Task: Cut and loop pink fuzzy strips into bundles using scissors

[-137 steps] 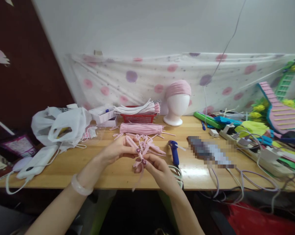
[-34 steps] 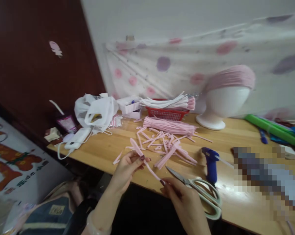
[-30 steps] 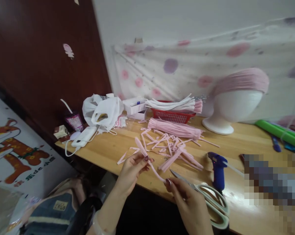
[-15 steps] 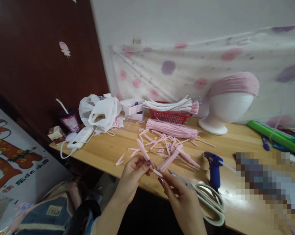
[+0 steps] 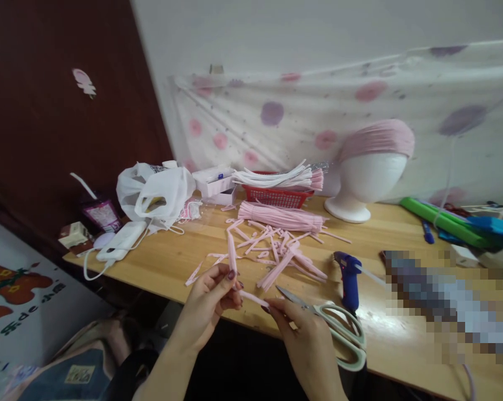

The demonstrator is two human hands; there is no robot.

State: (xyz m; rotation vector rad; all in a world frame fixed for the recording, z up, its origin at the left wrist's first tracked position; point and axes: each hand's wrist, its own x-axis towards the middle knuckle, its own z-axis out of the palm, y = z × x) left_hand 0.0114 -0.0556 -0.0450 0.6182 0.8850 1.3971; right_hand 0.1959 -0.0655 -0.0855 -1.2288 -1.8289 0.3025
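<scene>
Between the thumb and fingers of my left hand (image 5: pixel 209 303) is a folded piece of pink pipe cleaner (image 5: pixel 232 252), its loop standing upward. A single strand of it stretches across to my right hand (image 5: pixel 303 337), whose thumb and fingertips pinch the end. Just beyond my hands lie loose and curled pink pipe cleaners (image 5: pixel 272 245). Scissors (image 5: pixel 338 328) with pale green handles rest beside my right hand, blades pointing left. A blue glue gun (image 5: pixel 348 278) is to the right of them.
Behind the loose pieces lies a pink pipe cleaner bundle (image 5: pixel 280 216). A red basket (image 5: pixel 276 198) holds white and pink ones. A foam head (image 5: pixel 372 178) wears a pink band. A plastic bag (image 5: pixel 151 189) and power strip (image 5: pixel 121 240) occupy the table's left.
My right hand has drawn apart from my left, so more of the strand shows between them. The folded loop now stands more upright. The view has turned slightly right.
</scene>
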